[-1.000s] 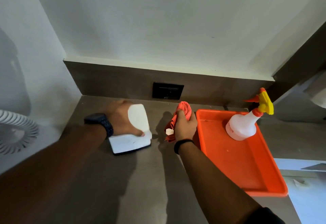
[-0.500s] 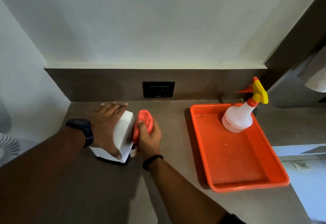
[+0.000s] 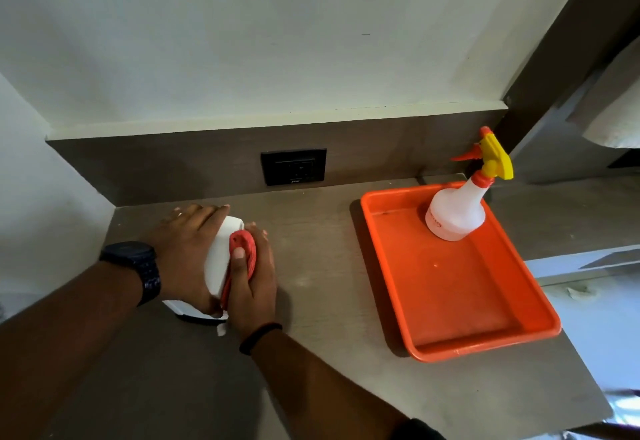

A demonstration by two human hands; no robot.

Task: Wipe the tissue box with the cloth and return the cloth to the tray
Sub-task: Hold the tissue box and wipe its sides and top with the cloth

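A white tissue box (image 3: 219,259) stands tilted on the brown counter at the left. My left hand (image 3: 183,249) grips it from the left and over the top, a dark watch on that wrist. My right hand (image 3: 254,280) presses a bunched orange-red cloth (image 3: 242,249) against the box's right side, thumb on the cloth. An orange tray (image 3: 485,332) lies to the right, apart from both hands.
A white spray bottle (image 3: 455,213) with a yellow and orange trigger stands in the tray's far end. A black wall socket (image 3: 293,166) sits in the back panel. The counter's right edge runs close past the tray; a wall closes the left side.
My right hand carried the cloth left from beside the tray onto the box's right side. My left hand tipped the box up from lying flat.
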